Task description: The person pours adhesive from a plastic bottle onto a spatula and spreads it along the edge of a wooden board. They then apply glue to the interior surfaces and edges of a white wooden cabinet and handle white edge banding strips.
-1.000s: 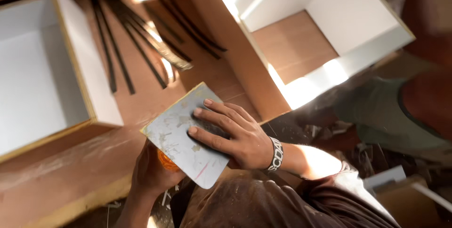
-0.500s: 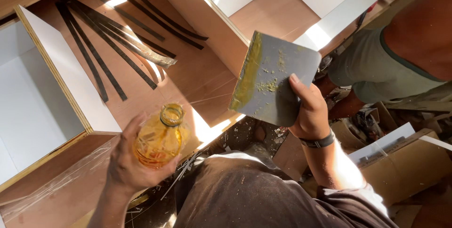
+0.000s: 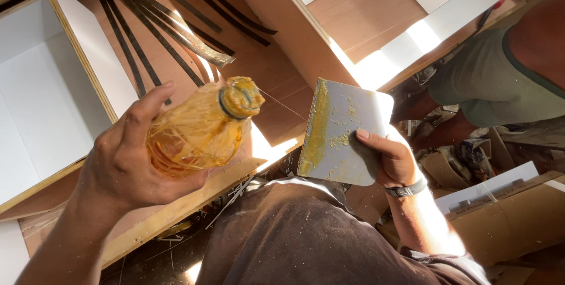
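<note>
Half a second ago the bottle (image 3: 197, 129) stood nearly upright in the left hand (image 3: 126, 161), mouth up. Now it is tipped over on its side, neck pointing toward the right hand (image 3: 385, 158), and lifted higher and closer to the camera. The card (image 3: 340, 132) has come down from its raised spot and sits lower, just right of the bottle's mouth but not touching it. A full second ago the right hand lay flat on top of the card, covering the bottle.

The left hand is wrapped around the bottle's body, fingers curled under, thumb over the top. The bottle is clear plastic, crumpled and ridged, amber with a thick sticky coat and fine stringy threads across its skin; a dark ring sits below the open neck.

The right hand pinches the card at its lower right edge, thumb on the face, fingers behind. The card is a stiff, flat, pale grey rectangle, smooth, with a yellow gummy band down its left edge and crusted specks in the middle. A dark wristband (image 3: 406, 189) circles that wrist.

Beyond the left hand lie thin black strips (image 3: 153, 37) on a brown wooden panel (image 3: 265, 67), beside a white box (image 3: 53, 96) with pale wood edges. Another person in a grey-green shirt (image 3: 494, 93) crouches past the right hand.
</note>
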